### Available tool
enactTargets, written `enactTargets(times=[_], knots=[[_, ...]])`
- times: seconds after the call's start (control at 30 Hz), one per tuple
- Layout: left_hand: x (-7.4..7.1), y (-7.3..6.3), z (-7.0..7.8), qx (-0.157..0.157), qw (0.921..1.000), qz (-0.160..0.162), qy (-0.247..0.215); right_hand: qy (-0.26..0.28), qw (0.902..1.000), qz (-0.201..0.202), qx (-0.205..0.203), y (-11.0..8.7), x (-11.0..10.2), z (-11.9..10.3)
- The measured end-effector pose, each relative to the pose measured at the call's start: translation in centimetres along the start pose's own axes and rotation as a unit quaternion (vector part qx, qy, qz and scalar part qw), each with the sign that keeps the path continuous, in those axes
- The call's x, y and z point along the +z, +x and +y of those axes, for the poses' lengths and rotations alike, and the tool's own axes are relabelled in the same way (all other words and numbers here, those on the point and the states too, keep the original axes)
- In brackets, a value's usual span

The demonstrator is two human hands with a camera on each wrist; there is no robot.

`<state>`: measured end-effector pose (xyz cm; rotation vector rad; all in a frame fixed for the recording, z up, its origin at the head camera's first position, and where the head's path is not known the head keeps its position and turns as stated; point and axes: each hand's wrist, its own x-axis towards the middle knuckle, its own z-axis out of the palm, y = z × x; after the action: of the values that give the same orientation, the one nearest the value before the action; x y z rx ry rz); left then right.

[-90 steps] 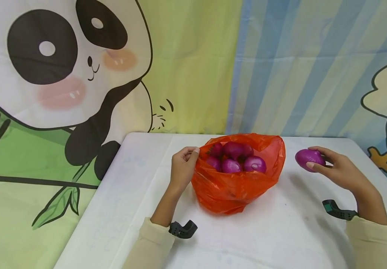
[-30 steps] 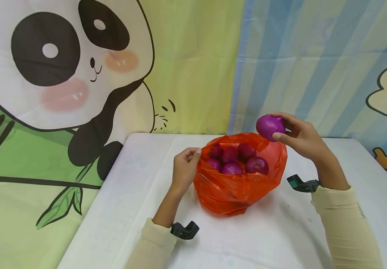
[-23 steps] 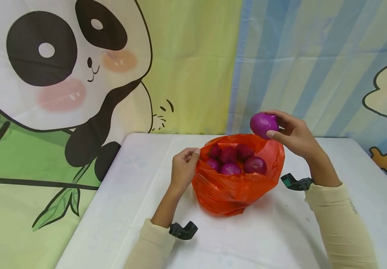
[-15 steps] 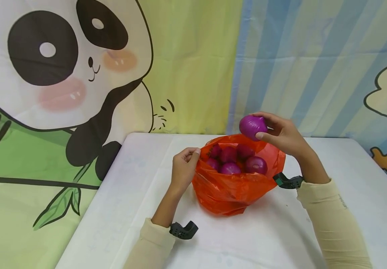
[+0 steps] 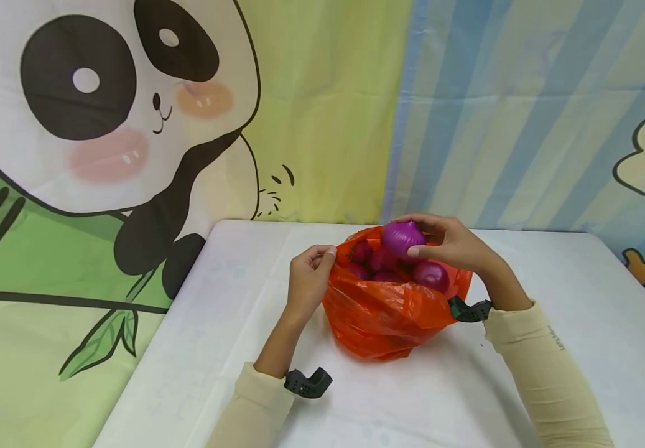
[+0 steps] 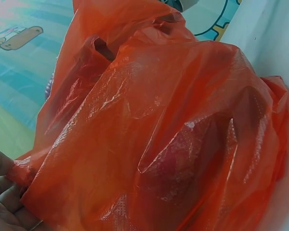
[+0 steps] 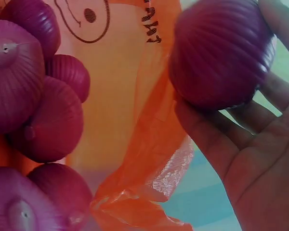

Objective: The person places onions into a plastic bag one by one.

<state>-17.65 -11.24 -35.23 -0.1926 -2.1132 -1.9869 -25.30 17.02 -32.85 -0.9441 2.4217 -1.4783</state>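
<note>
An orange-red plastic bag (image 5: pixel 380 320) stands on the table with its mouth spread, and several purple onions (image 5: pixel 430 276) lie inside. My left hand (image 5: pixel 308 280) pinches the left edge of the bag's mouth between thumb and fingers; the left wrist view shows the bag's crinkled side (image 6: pixel 149 120) beside those fingers. Over the mouth, my right hand (image 5: pixel 456 246) holds another purple onion (image 5: pixel 403 239) between thumb and fingers. In the right wrist view that held onion (image 7: pixel 221 53) is apart from the onions (image 7: pixel 50 118) in the bag. The bag's bottom is hidden.
The white table (image 5: pixel 199 348) reaches to a cloth backdrop (image 5: pixel 322 112) with a printed panda and stripes. A black wrist device (image 5: pixel 308 382) sits on the left wrist, and a similar one (image 5: pixel 469 310) on the right wrist touches or overlaps the bag's side in view.
My right hand has carried the onion from the table's right side, up and leftward, then down over the bag's mouth. My left hand keeps its pinch on the bag.
</note>
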Motion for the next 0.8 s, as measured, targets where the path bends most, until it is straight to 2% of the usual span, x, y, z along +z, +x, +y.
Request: enactTargets(times=[0.17,0.27,0.43,0.8], knots=[[0.1,0.0,0.0,0.001,1.0,-0.001,-0.002,0.038,0.9987,-0.035,-0.005,-0.3,0.3,0.5],[0.1,0.0,0.0,-0.001,1.0,-0.003,-0.004,0.058,0.9958,-0.071,-0.003,-0.4,0.4,0.8],[0.1,0.0,0.0,-0.002,1.0,-0.001,-0.007,0.033,0.9921,-0.119,0.021,-0.3,0.8,1.2],[0.1,0.0,0.2,-0.015,0.9999,0.001,-0.006,-0.046,0.9933,-0.094,0.048,0.1,1.5,2.0]])
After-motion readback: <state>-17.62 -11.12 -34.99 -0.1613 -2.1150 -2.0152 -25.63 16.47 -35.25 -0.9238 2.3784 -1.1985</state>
